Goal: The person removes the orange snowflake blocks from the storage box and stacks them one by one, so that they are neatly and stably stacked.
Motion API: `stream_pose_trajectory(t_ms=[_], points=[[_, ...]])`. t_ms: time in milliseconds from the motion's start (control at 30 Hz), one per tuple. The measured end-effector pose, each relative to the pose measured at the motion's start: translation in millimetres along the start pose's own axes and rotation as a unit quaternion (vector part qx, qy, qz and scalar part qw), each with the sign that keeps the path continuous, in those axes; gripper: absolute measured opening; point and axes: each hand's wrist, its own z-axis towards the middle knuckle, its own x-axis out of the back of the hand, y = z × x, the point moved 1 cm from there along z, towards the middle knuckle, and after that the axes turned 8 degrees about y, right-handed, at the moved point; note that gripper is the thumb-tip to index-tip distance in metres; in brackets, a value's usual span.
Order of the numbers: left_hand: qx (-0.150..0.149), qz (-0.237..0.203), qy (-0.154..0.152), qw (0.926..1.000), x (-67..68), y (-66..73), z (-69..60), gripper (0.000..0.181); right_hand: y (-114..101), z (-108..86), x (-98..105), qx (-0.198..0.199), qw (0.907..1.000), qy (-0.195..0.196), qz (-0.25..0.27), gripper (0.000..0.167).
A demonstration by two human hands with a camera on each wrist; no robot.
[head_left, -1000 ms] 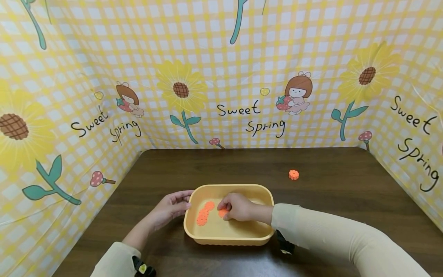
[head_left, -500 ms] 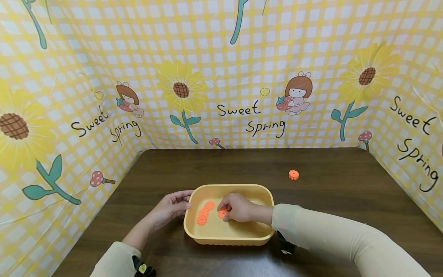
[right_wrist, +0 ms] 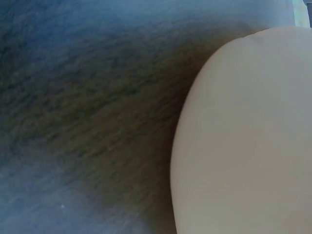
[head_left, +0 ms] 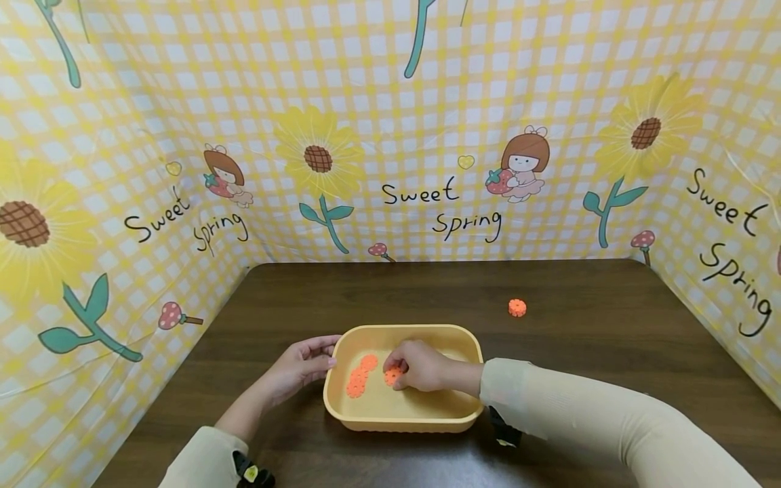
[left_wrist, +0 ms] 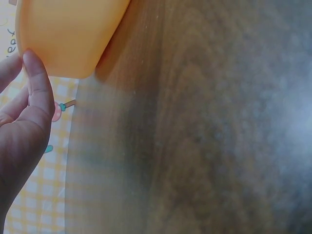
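Note:
A pale yellow plastic tub (head_left: 403, 425) stands on the dark wooden table. My left hand (head_left: 294, 369) holds its left end, thumb at the rim; the left wrist view shows the thumb (left_wrist: 39, 87) against the tub's wall (left_wrist: 68, 39). Inside the tub, my right hand (head_left: 421, 366) pinches an orange interlocking disc (head_left: 392, 377) with notched edges, low over the floor. The hand partly covers that disc. Left of it, several orange discs (head_left: 356, 385) lie joined or overlapping in a slanting row. The right wrist view has only sleeve and blurred table.
Beyond the tub, to the right, a small orange stack of notched discs (head_left: 517, 308) sits on the table (head_left: 390, 291). A yellow checked curtain (head_left: 366, 224) printed with sunflowers encloses the back and both sides.

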Motion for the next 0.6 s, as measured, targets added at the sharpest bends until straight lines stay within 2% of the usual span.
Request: stream_pose_trajectory(t_ms=[333, 600], points=[[-0.001, 0.002, -0.001, 1.0000, -0.2, 1.2, -0.1, 0.059, 3.1, 1.4, 3.2, -0.002, 0.9999, -0.010, 0.004, 0.022], [0.004, 0.010, 0.002, 0.9999, -0.3, 2.7, -0.5, 0.058, 2.1, 2.0, 8.3, -0.008, 0.9989, 0.002, 0.046, 0.028]])
